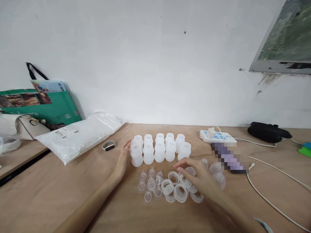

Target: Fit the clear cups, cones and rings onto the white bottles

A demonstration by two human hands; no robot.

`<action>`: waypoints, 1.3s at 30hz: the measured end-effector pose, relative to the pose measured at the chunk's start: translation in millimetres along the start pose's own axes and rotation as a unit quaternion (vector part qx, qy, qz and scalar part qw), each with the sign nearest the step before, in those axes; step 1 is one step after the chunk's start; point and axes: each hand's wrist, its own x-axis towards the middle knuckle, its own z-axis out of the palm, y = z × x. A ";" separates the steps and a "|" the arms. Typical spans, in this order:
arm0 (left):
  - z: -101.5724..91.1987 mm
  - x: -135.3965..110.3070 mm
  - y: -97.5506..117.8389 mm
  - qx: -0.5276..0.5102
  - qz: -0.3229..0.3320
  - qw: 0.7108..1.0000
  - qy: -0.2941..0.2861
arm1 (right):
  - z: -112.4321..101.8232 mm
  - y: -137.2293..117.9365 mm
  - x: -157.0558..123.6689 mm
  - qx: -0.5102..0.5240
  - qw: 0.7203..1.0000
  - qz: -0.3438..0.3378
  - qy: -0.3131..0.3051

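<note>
Two rows of frosted white baby bottles point(159, 152) without caps stand upright on the wooden table. My left hand point(123, 157) is alongside the leftmost bottles, its fingers stretched out and nothing gripped; whether it touches them I cannot tell. Over several clear screw rings point(180, 193) hovers my right hand point(194, 171), with fingers loosely bent, thumb and forefinger slightly apart, and nothing visible between them. It hides some of the rings. Clear silicone nipples point(151, 184) lie grouped left of the rings. Translucent dome caps point(219, 180) lie to the right, partly behind my right hand.
A white plastic package point(80, 136) and a fitness band point(109, 146) lie at left, near a green bag point(60, 105). On the right are a power strip point(228, 138), a blurred-out purple object point(229, 158), a white cable point(259, 194) and a black pouch point(267, 132).
</note>
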 end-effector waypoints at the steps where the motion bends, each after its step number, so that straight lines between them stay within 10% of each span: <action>1: 0.1 1.4 -1.9 -0.011 -0.008 1.000 -0.007 | 0.6 -0.4 -0.1 0.003 1.000 -0.001 -0.002; 9: -1.7 2.8 -1.9 -0.032 -0.033 0.999 0.012 | 9.8 9.1 -2.1 -0.055 0.997 -0.018 -0.052; 16: -17.1 -15.9 29.0 0.060 0.140 0.979 0.133 | 30.7 7.0 -8.3 -0.251 0.952 -0.116 -0.129; 21: -4.0 -41.3 62.1 0.283 0.440 0.848 -0.086 | 37.9 10.8 -8.5 -0.286 0.938 -0.139 -0.140; 25: 17.1 -46.8 76.9 0.328 0.481 0.768 -0.267 | 32.9 12.6 -5.2 -0.261 0.944 -0.140 -0.147; 39: 25.6 -49.4 71.4 0.303 0.481 0.779 -0.265 | 12.1 16.5 0.2 0.061 0.997 -0.024 -0.028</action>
